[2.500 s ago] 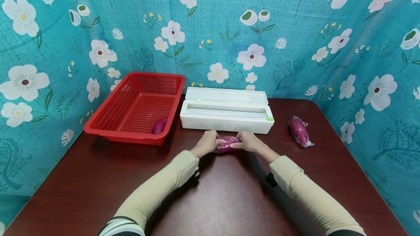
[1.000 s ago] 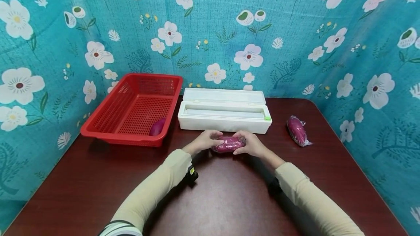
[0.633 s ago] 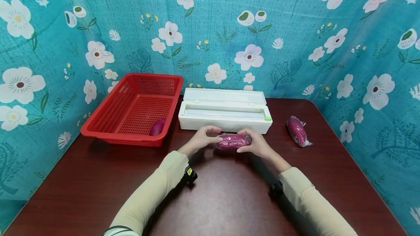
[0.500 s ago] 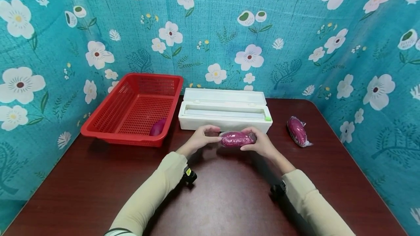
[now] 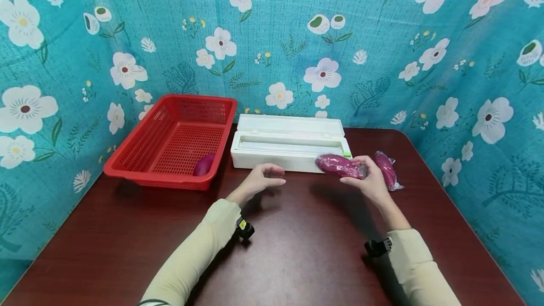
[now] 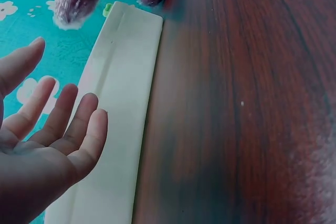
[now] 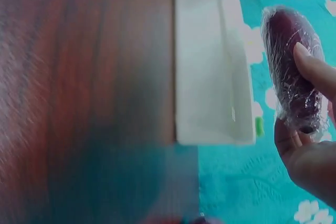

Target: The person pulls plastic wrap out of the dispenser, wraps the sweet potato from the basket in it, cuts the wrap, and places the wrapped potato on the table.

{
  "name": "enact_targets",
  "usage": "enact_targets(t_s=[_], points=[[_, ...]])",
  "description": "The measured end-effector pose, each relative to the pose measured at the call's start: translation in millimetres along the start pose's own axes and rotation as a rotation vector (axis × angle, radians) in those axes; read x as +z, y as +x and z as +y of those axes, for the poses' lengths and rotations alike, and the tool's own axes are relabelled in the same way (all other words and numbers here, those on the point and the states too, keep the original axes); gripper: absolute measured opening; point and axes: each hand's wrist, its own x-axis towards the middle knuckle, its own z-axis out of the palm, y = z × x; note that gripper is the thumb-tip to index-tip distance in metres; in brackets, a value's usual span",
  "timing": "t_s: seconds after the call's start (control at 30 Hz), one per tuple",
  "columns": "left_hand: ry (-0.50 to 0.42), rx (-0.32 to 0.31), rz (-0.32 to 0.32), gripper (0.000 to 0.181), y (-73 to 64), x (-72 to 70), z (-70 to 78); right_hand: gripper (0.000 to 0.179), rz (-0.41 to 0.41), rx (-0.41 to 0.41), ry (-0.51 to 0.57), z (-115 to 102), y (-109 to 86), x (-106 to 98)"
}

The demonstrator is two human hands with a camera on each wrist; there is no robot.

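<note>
My right hand (image 5: 369,179) holds a purple sweet potato (image 5: 337,165) wrapped in cling film, gripping it by its right end. It is raised off the table, in front of the right end of a white cling film dispenser (image 5: 280,158). In the right wrist view the thumb lies along the wrapped sweet potato (image 7: 294,61), fingers beneath it. My left hand (image 5: 260,181) hovers left of centre with nothing in it, fingers loosely bent and apart in the left wrist view. A second wrapped sweet potato (image 5: 386,169) lies on the table just beyond the right hand, partly covered by it.
A red plastic basket (image 5: 148,174) at the left contains one unwrapped purple sweet potato (image 5: 204,165). The dispenser's lid (image 5: 291,124) is up, showing the roll inside. A flowered teal cloth (image 5: 272,37) hangs behind the dark wooden table (image 5: 289,249).
Both hands were on the wrapped sweet potato; the left has let go and stays near its place. The right hand has lifted the sweet potato and carried it to the right.
</note>
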Motion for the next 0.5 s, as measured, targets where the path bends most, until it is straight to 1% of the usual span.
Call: enact_targets(t_s=[0.07,0.1,0.23,0.3,0.33,0.37,0.43,0.5], points=[[-0.009,0.001,-0.001,0.032,0.0,0.4,-0.9,0.051,0.058,0.038,-0.014,8,0.0,-8],[-0.013,-0.001,-0.001,0.032,-0.1,0.5,-1.2,0.051,0.085,0.060,-0.004,18,1.3,-12],[-0.025,-0.013,-0.017,0.033,-0.9,0.8,-2.5,0.056,0.192,0.163,-0.027,61,4.6,-25],[-0.025,-0.026,-0.032,0.034,-1.2,1.1,-3.8,0.059,0.236,0.209,-0.018,77,5.0,-30],[-0.027,-0.032,-0.042,0.035,-1.4,1.3,-4.3,0.060,0.259,0.239,-0.035,79,4.4,-31],[-0.028,-0.038,-0.049,0.035,-1.5,1.6,-4.9,0.062,0.277,0.264,-0.029,81,3.8,-33],[-0.037,-0.049,-0.061,0.038,-2.0,2.3,-5.3,0.066,0.313,0.321,-0.024,77,2.7,-34],[-0.041,-0.046,-0.063,0.039,-2.6,3.0,-5.3,0.072,0.342,0.391,-0.011,75,2.1,-34]])
